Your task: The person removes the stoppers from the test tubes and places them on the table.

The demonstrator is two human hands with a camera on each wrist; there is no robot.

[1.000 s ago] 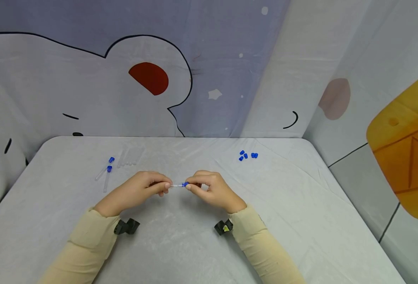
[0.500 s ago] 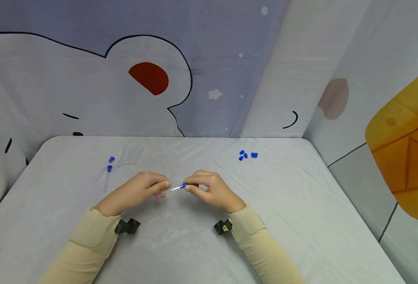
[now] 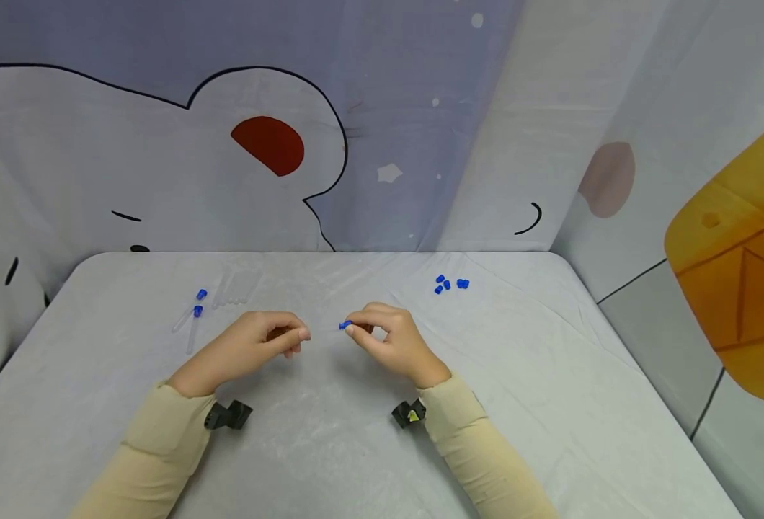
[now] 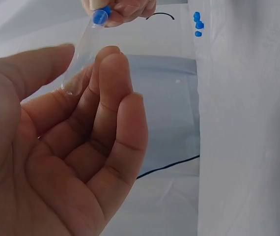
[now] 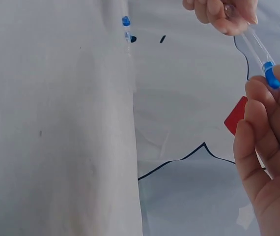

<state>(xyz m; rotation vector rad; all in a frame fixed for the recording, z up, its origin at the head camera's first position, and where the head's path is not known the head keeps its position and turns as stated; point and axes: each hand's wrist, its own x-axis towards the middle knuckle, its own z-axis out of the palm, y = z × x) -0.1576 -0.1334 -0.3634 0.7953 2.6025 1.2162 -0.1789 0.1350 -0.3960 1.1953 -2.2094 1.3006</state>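
Observation:
My right hand (image 3: 391,340) pinches the blue cap (image 5: 271,76) of a clear test tube (image 5: 256,43) between thumb and fingers, above the middle of the table. The cap sits on one end of the tube. My left hand (image 3: 259,342) is just to the left, its fingers loosely bent and the thumb apart from them. In the left wrist view the rounded end of the tube overlaps the left index finger, in the gap by the thumb. The tube's clear body hardly shows in the head view.
Two tubes with blue caps (image 3: 197,311) lie at the left of the white table (image 3: 330,447). Beside them, farther back, are several clear uncapped tubes (image 3: 234,290). Several loose blue caps (image 3: 447,285) lie at the back right. A printed cloth wall (image 3: 408,130) stands behind.
The left fingers have loosened from the tube they pinched earlier. My right hand has drawn slightly up and right with the capped tube, and the gap between the hands has widened.

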